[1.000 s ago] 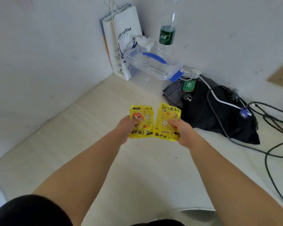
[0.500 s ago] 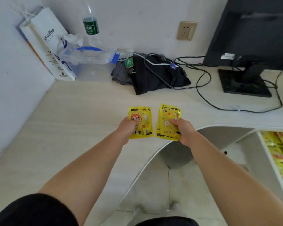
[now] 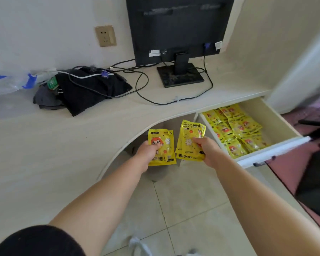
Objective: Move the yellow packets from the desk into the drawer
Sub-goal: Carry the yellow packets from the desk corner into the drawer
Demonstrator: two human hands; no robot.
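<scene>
My left hand (image 3: 147, 149) grips a small stack of yellow packets (image 3: 164, 145) with a cartoon face on the front. In my right hand (image 3: 207, 148) is a second stack of yellow packets (image 3: 189, 133), held by its lower right. Both stacks hang in the air in front of the desk's curved cut-out, above the tiled floor. To the right, the drawer (image 3: 277, 150) stands pulled out, and several yellow packets (image 3: 236, 130) lie inside it. My right hand is just left of the drawer's near left corner.
The pale desk (image 3: 63, 145) carries a black monitor (image 3: 177, 30) on its stand, a heap of dark cloth (image 3: 92, 89) with cables over it, and a clear plastic box (image 3: 6, 84) at the far left. A black chair (image 3: 318, 182) stands right of the drawer.
My view and both hands have swung right, away from the desk corner. The packets have left the desk top and now hang beside the open drawer, which has come fully into view.
</scene>
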